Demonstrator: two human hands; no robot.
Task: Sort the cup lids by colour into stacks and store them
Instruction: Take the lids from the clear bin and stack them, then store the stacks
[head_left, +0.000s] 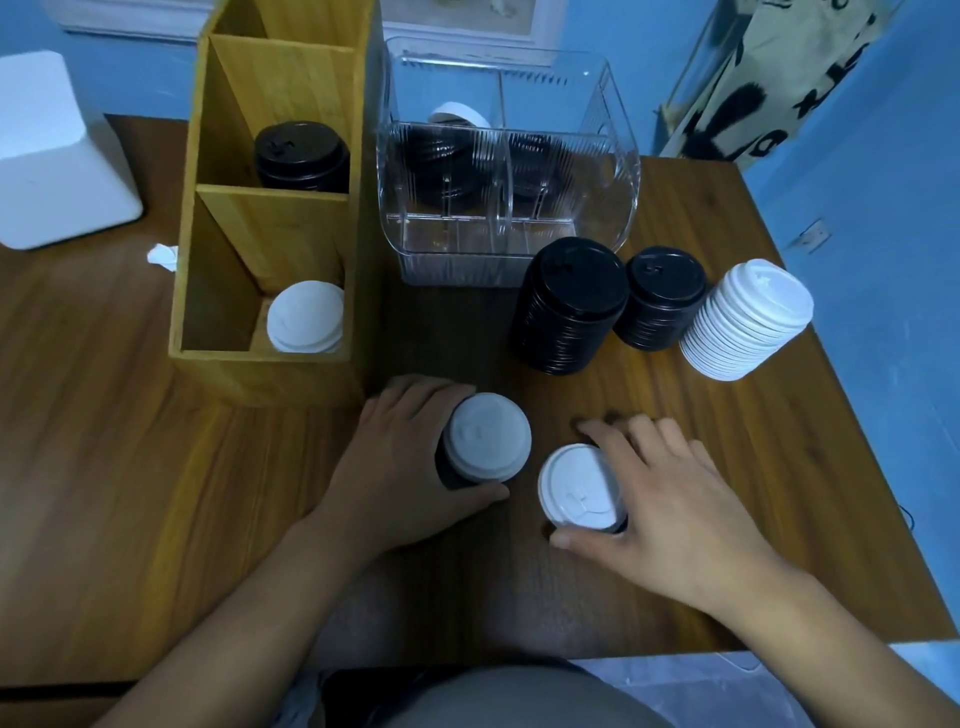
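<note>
My left hand (395, 462) grips a short mixed stack, a white lid (488, 436) on top of black lids, near the table's front middle. My right hand (670, 499) holds a second small stack with a white lid (579, 488) on top; a dark lid edge shows under it. Behind them stand a tall black lid stack (571, 306), a shorter black stack (660, 299) and a leaning white stack (745, 322). The wooden organiser (270, 208) holds black lids (301, 156) in its middle slot and white lids (306, 317) in its front slot.
A clear plastic bin (509, 171) behind the stacks holds black lids and one white lid (460, 115). A white block (57, 150) stands at the far left, and crumpled paper (163, 256) lies beside the organiser. The table's right edge runs close to the white stack.
</note>
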